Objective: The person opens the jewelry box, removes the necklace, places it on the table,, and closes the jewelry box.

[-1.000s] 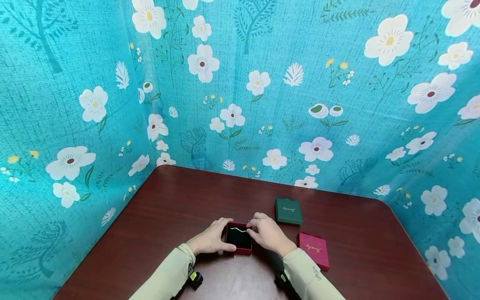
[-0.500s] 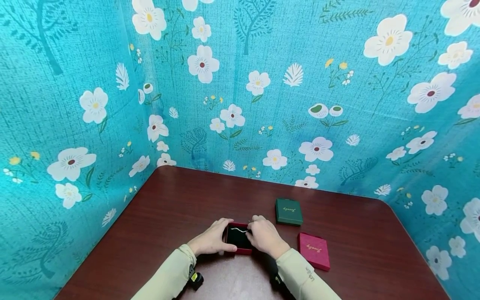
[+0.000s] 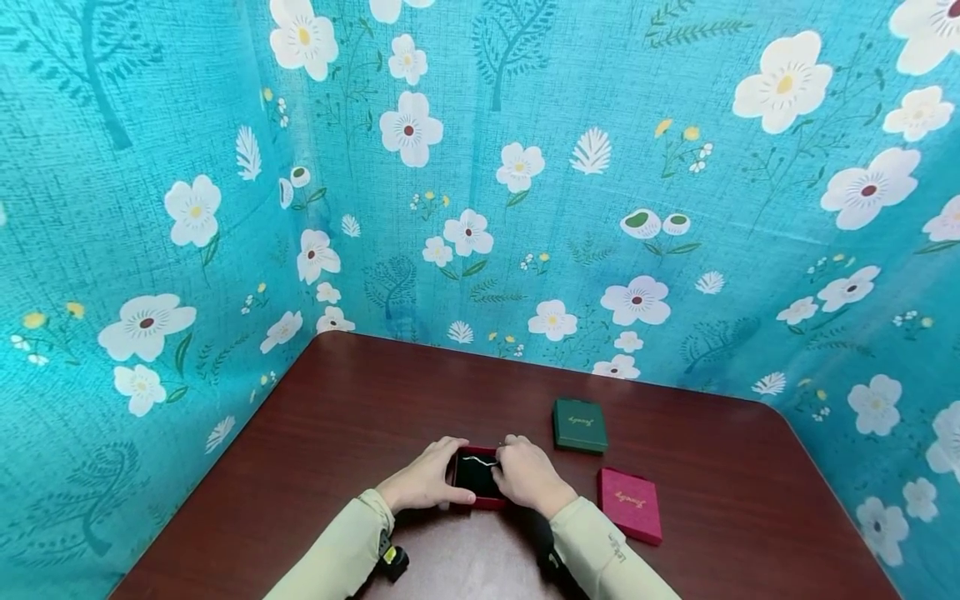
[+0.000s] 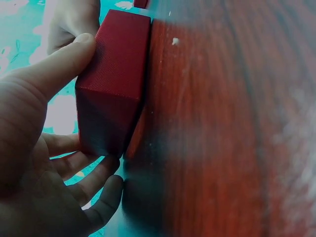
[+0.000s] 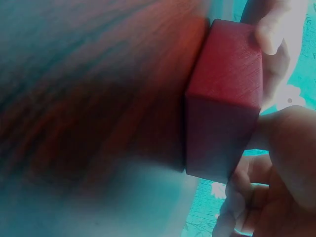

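A red open jewelry box [image 3: 491, 503] with a black lining lies between both hands on the table. Across the far part of its lining runs a thin, wavy silver bracelet [image 3: 477, 460]. My left hand [image 3: 423, 482] grips the box from the left, thumb on the near wall and fingers around the far side. With fingers curled over the box's right end, my right hand [image 3: 531, 477] holds the bracelet's right end; its fingertips are partly hidden. Both wrist views show only the outer walls of the red box [image 4: 116, 59], so the bracelet is hidden there.
A green box lid [image 3: 580, 425] marked "Jewelry" lies behind and right of the right hand. Nearer sits a crimson lid [image 3: 630, 505] with similar lettering, close to the right sleeve. The dark red-brown table [image 3: 375, 392] meets a blue floral curtain [image 3: 555, 208].
My right hand has shifted slightly left and closer over the box's right end, its fingers more curled. The left hand and box stay in place.
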`<move>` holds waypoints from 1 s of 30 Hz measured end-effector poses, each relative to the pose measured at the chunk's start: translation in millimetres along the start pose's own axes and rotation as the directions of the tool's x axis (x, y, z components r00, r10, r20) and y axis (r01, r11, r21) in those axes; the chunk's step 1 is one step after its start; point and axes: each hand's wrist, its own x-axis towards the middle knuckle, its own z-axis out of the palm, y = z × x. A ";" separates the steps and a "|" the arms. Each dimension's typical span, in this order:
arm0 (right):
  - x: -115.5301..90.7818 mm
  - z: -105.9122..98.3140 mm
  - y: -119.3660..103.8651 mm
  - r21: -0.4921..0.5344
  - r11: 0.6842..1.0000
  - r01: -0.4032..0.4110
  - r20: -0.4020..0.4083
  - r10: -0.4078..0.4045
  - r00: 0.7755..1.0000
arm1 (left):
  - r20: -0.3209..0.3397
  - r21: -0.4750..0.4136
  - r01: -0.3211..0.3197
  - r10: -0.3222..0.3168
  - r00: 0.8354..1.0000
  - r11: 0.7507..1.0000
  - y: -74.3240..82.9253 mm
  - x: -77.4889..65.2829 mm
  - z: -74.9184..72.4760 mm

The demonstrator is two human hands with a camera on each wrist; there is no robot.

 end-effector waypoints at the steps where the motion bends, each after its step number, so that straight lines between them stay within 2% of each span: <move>1: 0.0 0.9 0.7 0.008 1.000 -0.002 -0.001 0.002 1.000 | 0.000 0.001 -0.002 0.002 1.000 1.000 -0.3 0.3 0.4; 10: 0.7 2.6 2.7 0.022 1.000 -0.005 0.017 0.005 1.000 | 0.002 0.027 0.006 -0.006 1.000 1.000 1.7 0.6 -0.8; 17: 0.6 3.2 3.5 0.035 0.999 -0.012 0.021 0.011 1.000 | -0.003 0.126 0.039 -0.039 0.999 0.991 6.1 1.2 -3.7; 22: -0.2 2.8 3.8 0.048 0.998 -0.029 0.038 0.027 0.999 | 0.009 0.161 0.043 -0.045 0.999 0.986 5.3 2.6 -3.1; 30: -0.5 -0.1 5.0 0.112 0.991 -0.079 0.023 0.077 0.997 | 0.011 0.153 0.045 -0.047 0.999 0.987 5.3 2.5 -3.5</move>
